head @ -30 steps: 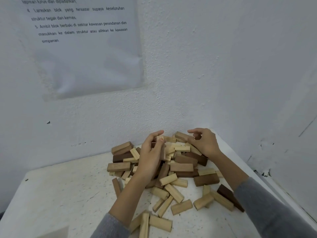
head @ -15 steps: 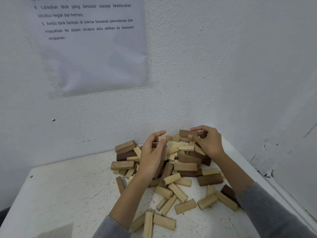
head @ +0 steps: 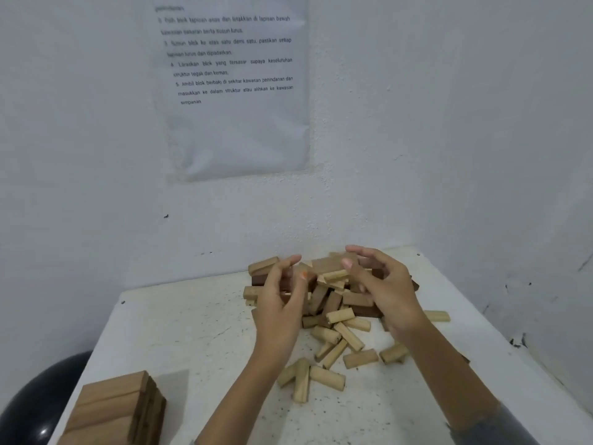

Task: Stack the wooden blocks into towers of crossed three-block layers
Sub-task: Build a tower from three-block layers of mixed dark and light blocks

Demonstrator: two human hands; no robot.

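Observation:
A loose pile of light and dark wooden blocks [head: 337, 303] lies at the table's far side, near the wall corner. My left hand [head: 280, 306] is at the pile's left side, thumb up and fingers curled round a small wooden block [head: 302, 273] that is mostly hidden by the hand. My right hand [head: 383, 287] hovers over the pile's right top with fingers spread and bent, its fingertips near a brown block [head: 324, 264] and holding nothing. A built tower of blocks [head: 112, 409] stands at the near left corner.
The white speckled table [head: 192, 342] meets walls behind and to the right. A printed sheet [head: 237, 91] hangs on the back wall. A black rounded object [head: 32, 396] sits beyond the table's left edge. Scattered blocks [head: 321, 374] lie toward me.
The view has swung left and down, bringing the built tower into sight. My right hand has lifted off the pile's back blocks and spread its fingers. My left hand keeps its grip.

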